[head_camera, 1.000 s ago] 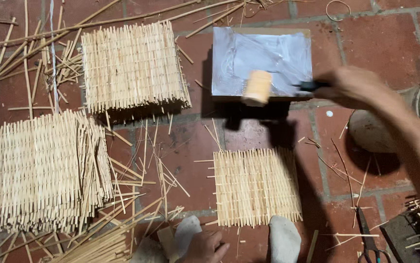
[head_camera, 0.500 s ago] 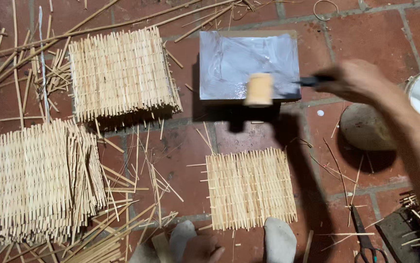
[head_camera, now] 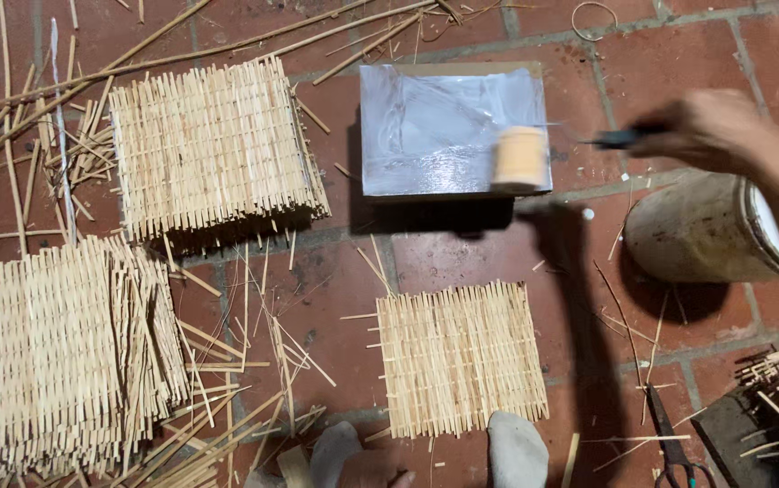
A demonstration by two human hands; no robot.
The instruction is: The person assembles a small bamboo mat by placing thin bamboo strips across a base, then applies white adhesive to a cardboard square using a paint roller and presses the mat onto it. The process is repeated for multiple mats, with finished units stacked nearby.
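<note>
Red brick floor (head_camera: 705, 54) fills the view, strewn with loose bamboo splints. At the upper right, the right hand (head_camera: 710, 126) is closed around the dark handle of a small roller (head_camera: 520, 158), whose pale sleeve rests on the near right corner of a tray (head_camera: 443, 126) of glossy white glue, just left of the hand. Below the hand and close to it stands one round tub (head_camera: 696, 226), tilted on its side. Further below and to the left lies a single woven mat (head_camera: 457, 357), flat on the bricks. Well to the left of the hand sit two stacks of such mats, one stack (head_camera: 213, 149) beside the tray and a larger pile (head_camera: 55, 348) lower down. One pair of scissors (head_camera: 669, 447) lies below the hand. The left hand (head_camera: 380, 470) shows only as a sliver at the bottom edge, so whether it is spread or closed cannot be told.

A likely risk: the roller sits at the tray's very edge and could slip off, smearing glue on the bricks. An overloaded roller could also drip on the way across.
</note>
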